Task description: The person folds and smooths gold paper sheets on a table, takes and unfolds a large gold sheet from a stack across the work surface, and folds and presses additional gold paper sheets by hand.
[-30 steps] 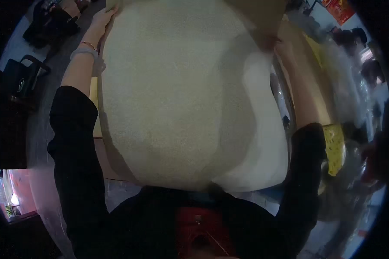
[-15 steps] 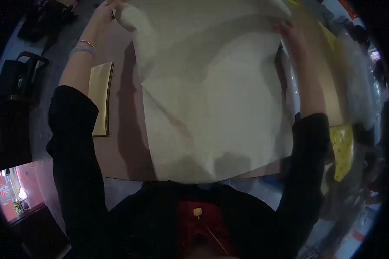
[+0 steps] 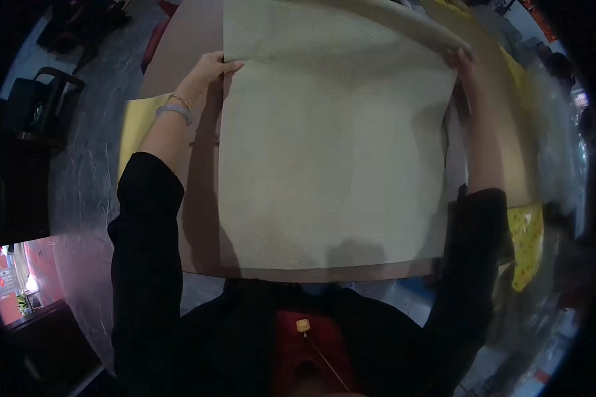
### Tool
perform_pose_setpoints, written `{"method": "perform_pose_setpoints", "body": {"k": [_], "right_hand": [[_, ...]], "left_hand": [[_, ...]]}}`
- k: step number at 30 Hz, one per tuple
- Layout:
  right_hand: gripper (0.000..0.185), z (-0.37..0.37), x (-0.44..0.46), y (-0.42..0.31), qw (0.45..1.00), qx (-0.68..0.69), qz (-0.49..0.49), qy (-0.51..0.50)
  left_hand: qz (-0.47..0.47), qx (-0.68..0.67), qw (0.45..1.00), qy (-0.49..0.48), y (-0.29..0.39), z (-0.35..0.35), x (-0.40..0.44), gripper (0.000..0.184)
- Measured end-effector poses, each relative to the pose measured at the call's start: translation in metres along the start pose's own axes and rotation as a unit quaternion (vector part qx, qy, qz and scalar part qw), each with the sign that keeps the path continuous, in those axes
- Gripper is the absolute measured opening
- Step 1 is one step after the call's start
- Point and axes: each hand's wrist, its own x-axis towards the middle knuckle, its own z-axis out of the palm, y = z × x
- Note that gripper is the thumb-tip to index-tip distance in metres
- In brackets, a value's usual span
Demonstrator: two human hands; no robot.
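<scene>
A large beige sheet (image 3: 331, 165), paper or cloth I cannot tell, spreads over the brownish-pink table (image 3: 185, 46). Its lower part lies nearly flat, while the far part bows up in a soft curve. My left hand (image 3: 213, 68) pinches the sheet's left edge between thumb and fingers. On the opposite side, my right hand (image 3: 465, 64) grips the right edge, its fingers partly hidden. A gold-coloured flat piece (image 3: 134, 126) sits at the table's left side, partly behind my left forearm.
Along the right runs a tan sheet or board (image 3: 510, 159) with yellow patterned material (image 3: 526, 245) and clear plastic (image 3: 556, 145) beside it. A dark boxy object with a handle (image 3: 36, 106) stands at the far left. The table's front edge is close to my body.
My left hand has come down and inward along the left edge. The sheet has flattened, and the diagonal crease at its lower left is gone. My right hand has shifted slightly right and down.
</scene>
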Motion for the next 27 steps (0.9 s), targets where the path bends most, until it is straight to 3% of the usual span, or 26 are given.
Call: {"method": "perform_pose_setpoints", "body": {"k": [2, 4, 7, 10, 13, 14, 15, 17, 19, 20, 21, 22, 23, 24, 25, 27], "right_hand": [[0.031, 0.005, -0.008, -0.003, 0.998, -0.065, -0.006, 0.013], [0.032, 0.005, -0.009, 0.032, 0.975, 0.196, -0.065, -0.085], [0.035, -0.017, -0.025, 0.065, 0.959, 0.227, -0.063, -0.158], [0.038, -0.024, -0.068, 0.074, 0.966, 0.211, -0.022, -0.148], [0.036, -0.037, -0.097, 0.094, 0.974, 0.194, 0.017, -0.12], [0.034, -0.038, -0.107, 0.092, 0.972, 0.199, 0.023, -0.124], [0.034, -0.027, -0.115, 0.079, 0.972, 0.198, 0.021, -0.124], [0.025, -0.005, -0.132, 0.055, 0.991, 0.053, 0.068, -0.1], [0.014, 0.002, -0.144, 0.052, 0.972, 0.134, 0.141, -0.136], [0.011, 0.008, -0.145, 0.049, 0.979, 0.089, 0.135, -0.124], [0.011, 0.012, -0.147, 0.047, 0.984, 0.046, 0.129, -0.112], [0.018, 0.008, -0.138, 0.071, 0.974, 0.123, 0.045, -0.184], [0.018, -0.005, -0.148, 0.087, 0.974, 0.125, 0.046, -0.181], [0.02, -0.004, -0.153, 0.084, 0.977, 0.121, 0.081, -0.156], [0.021, -0.005, -0.16, 0.08, 0.977, 0.117, 0.119, -0.131], [0.022, -0.004, -0.169, 0.085, 0.977, 0.133, 0.106, -0.129]], "left_hand": [[0.018, 0.026, 0.999, 0.041, -0.003, -0.007, -0.001, 0.024], [0.033, 0.056, 0.995, 0.082, -0.014, -0.015, -0.001, 0.024], [0.059, 0.057, 0.988, 0.128, -0.035, -0.019, -0.002, 0.024], [0.045, 0.006, 0.992, 0.115, -0.068, -0.02, 0.007, 0.022], [0.103, -0.004, 0.983, 0.15, -0.079, -0.011, 0.011, 0.017], [0.159, -0.164, 0.958, 0.173, -0.071, 0.001, -0.002, 0.016], [0.145, -0.113, 0.975, 0.127, -0.077, -0.016, 0.004, 0.017], [0.136, -0.059, 0.986, 0.08, -0.094, -0.039, 0.022, 0.018], [0.204, 0.004, 0.971, 0.125, -0.104, -0.036, 0.03, 0.023], [0.156, -0.042, 0.967, 0.196, -0.111, -0.029, 0.03, 0.028], [0.155, -0.041, 0.967, 0.196, -0.111, -0.026, 0.022, 0.028], [0.12, -0.047, 0.967, 0.218, -0.112, -0.024, 0.012, 0.03], [0.086, -0.053, 0.966, 0.239, -0.112, -0.019, -0.011, 0.032], [-0.009, -0.068, 0.975, 0.211, -0.08, -0.011, -0.05, 0.041], [-0.055, -0.118, 0.974, 0.186, -0.079, -0.012, -0.07, 0.045], [-0.116, -0.222, 0.961, 0.116, -0.056, -0.005, -0.116, 0.055]]}}
